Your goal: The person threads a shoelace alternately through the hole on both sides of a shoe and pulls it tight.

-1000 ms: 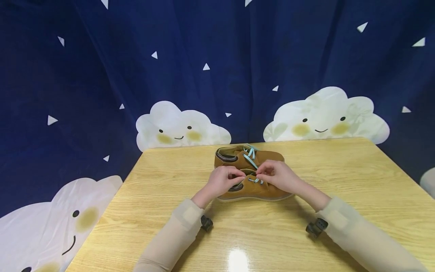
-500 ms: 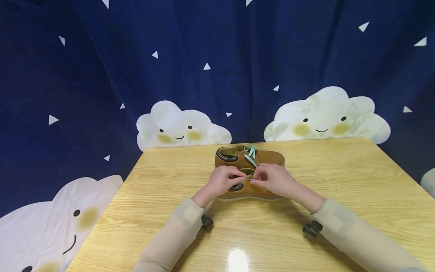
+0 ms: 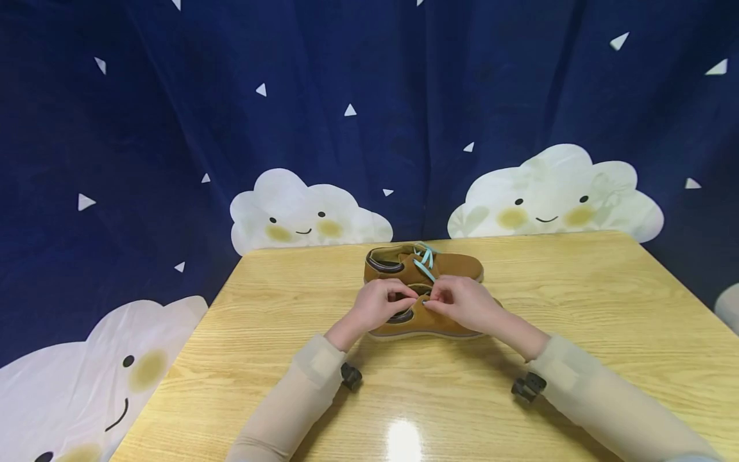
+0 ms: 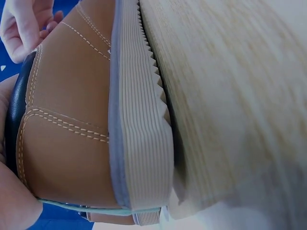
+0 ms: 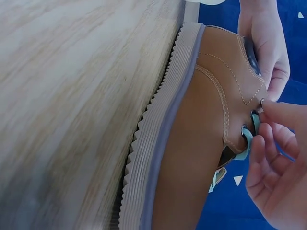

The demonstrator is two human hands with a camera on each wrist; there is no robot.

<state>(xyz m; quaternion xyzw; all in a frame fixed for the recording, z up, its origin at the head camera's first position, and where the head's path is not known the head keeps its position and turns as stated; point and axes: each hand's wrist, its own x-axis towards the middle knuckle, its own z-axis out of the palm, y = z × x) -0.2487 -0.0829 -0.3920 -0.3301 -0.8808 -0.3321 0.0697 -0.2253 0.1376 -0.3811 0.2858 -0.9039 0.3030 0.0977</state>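
Observation:
A tan shoe with a pale ribbed sole stands on the table. Light-blue lace passes through its lower eyelets. My left hand reaches over the collar, thumb and forefinger pinching the shoe's edge beside the top eyelet. Thumb and forefinger of my right hand come together at that same eyelet, and the bit of lace they pinch is mostly hidden. In the right wrist view, the right thumb lies right at the eyelet. A strand of lace runs past the heel in the left wrist view.
Directly behind stands a second tan shoe, laced in light blue. Both shoes are near the far side of the wooden table. A dark blue curtain with white clouds hangs beyond the table edge.
My right hand has shifted left along the shoe to the top eyelet, covering the lower lacing in the head view. The left hand keeps its place.

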